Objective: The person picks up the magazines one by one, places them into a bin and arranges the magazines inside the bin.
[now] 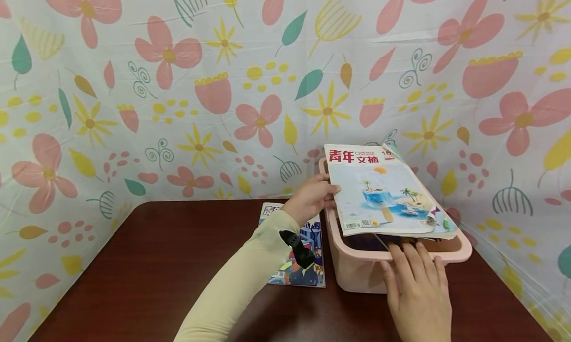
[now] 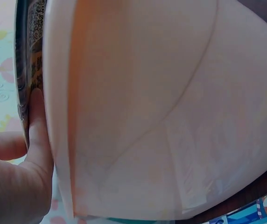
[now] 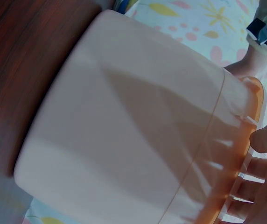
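Observation:
A magazine (image 1: 383,198) with a beach picture and red title lies tilted over the top of a pale pink plastic basket (image 1: 357,270). My left hand (image 1: 312,196) pinches its left edge, thumb on the cover; in the left wrist view, a finger lies between the magazine's dark underside (image 2: 34,42) and the basket rim. My right hand (image 1: 421,292) is at the front rim, its fairly straight fingers reaching over it below the magazine's front edge. In the right wrist view its thumb is outside the rim; the fingertips are hidden.
Left of the basket, a colourful magazine (image 1: 312,243) lies flat on the dark brown table (image 1: 169,262), partly covered by my left forearm. A flower-patterned curtain (image 1: 267,84) hangs behind and at both sides. Other printed matter shows inside the basket, mostly hidden.

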`<state>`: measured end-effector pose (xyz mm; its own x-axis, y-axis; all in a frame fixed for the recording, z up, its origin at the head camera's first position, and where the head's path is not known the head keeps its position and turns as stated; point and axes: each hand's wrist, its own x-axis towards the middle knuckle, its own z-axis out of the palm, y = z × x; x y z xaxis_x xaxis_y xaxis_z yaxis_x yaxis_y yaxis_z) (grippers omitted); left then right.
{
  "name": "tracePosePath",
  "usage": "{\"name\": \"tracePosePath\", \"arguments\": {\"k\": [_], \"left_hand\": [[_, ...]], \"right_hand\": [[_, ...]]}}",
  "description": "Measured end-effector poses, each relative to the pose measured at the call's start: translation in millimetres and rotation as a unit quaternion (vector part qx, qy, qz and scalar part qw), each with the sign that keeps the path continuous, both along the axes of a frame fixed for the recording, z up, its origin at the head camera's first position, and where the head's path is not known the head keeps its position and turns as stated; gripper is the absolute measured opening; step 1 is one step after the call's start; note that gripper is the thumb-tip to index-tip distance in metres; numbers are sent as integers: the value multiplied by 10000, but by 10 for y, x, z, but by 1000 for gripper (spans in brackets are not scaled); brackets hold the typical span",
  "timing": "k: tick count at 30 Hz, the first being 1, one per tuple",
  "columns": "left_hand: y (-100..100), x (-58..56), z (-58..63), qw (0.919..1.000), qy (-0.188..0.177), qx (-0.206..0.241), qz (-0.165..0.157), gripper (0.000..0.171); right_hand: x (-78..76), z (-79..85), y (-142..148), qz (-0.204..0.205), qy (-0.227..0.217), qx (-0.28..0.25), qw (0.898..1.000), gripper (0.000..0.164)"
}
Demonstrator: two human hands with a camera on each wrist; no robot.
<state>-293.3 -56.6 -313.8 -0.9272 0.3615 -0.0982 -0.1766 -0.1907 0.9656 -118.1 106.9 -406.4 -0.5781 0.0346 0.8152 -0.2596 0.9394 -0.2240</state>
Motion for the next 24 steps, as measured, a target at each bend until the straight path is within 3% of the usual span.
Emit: {"name": "tracePosePath", "arguments": {"k": [11,24], "left_hand": [[139,75,46,9996,-58,-191,188,33],[287,41,76,9966,-212,-564,554,29]], "right_hand": [[16,7,-4,-104,-203,-26,9997,64],[8,2,-5,-90,-107,-35,9999,66]]}}
